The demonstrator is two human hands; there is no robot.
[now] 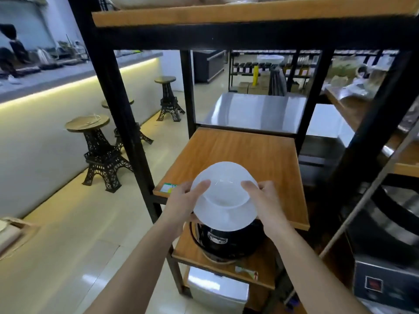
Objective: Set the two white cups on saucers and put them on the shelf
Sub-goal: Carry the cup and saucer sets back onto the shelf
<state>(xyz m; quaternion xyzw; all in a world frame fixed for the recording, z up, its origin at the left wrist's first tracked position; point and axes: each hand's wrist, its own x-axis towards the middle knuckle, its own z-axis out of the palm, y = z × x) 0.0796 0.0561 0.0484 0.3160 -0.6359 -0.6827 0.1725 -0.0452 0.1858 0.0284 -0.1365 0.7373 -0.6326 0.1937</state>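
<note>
A white cup (224,177) rests on a white saucer (226,217); glare washes out where they meet. My left hand (181,200) grips the pair on its left side and my right hand (266,200) on its right, thumbs on top. The pair hangs just above the front edge of the middle wooden shelf board (240,148), whose surface is bare. I see only this one cup and saucer.
Black metal posts (122,114) frame the shelf, with another wooden board (226,14) overhead. A black pot (226,242) stands on the lower board and a metal box (217,291) beneath it. Tower-shaped stools (99,155) stand on the floor at left. A steel table (256,112) lies behind.
</note>
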